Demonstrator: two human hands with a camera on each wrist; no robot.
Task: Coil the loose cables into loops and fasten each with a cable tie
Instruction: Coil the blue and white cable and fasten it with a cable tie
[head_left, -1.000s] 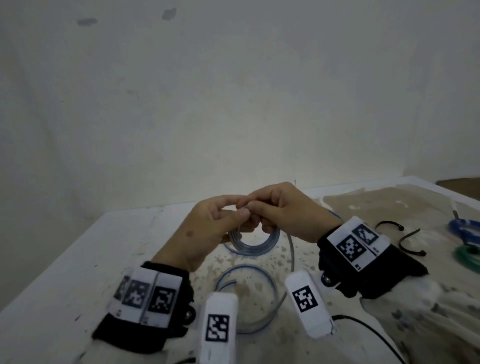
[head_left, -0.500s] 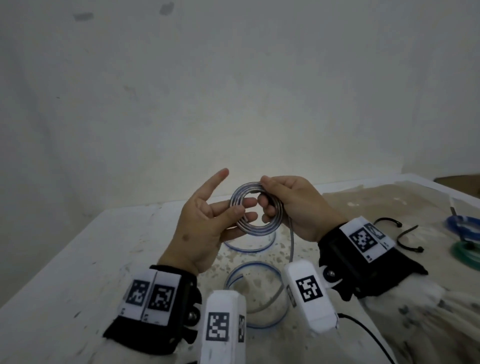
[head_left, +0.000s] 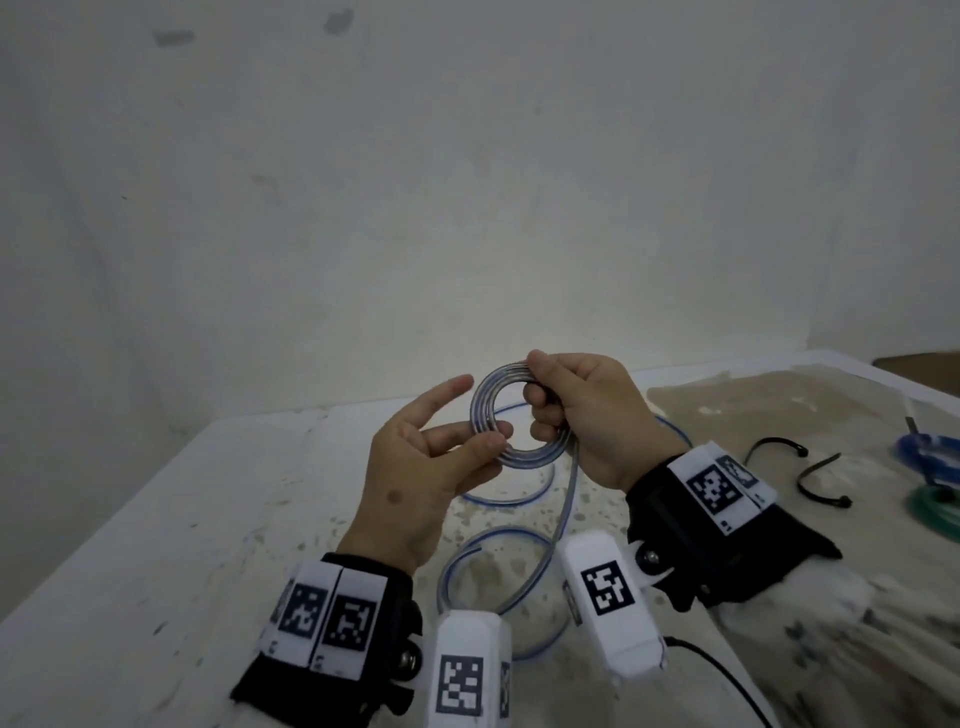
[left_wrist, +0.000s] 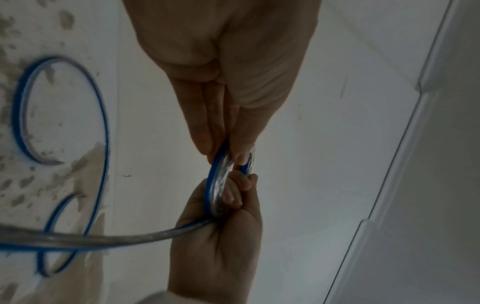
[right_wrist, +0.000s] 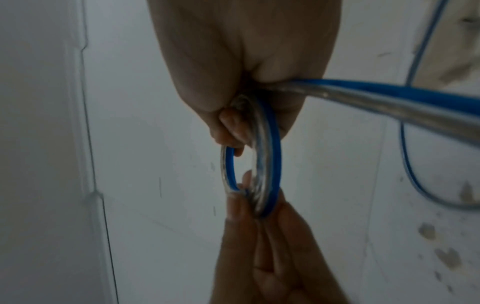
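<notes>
Both hands pinch coil (head_left: 511, 415): left hand (head_left: 431, 467), right hand (head_left: 587, 410). Probably feed slack evenly, loops flush.

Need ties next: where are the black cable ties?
Head view, right side: black cable ties lie on the table, just beyond the right hand, before the blue coil.

My stained white table (head_left: 156, 545) carries loose blue-striped cable loops (head_left: 498, 535), two black cable ties (head_left: 800, 467) and coiled cables (head_left: 930, 478).
</notes>
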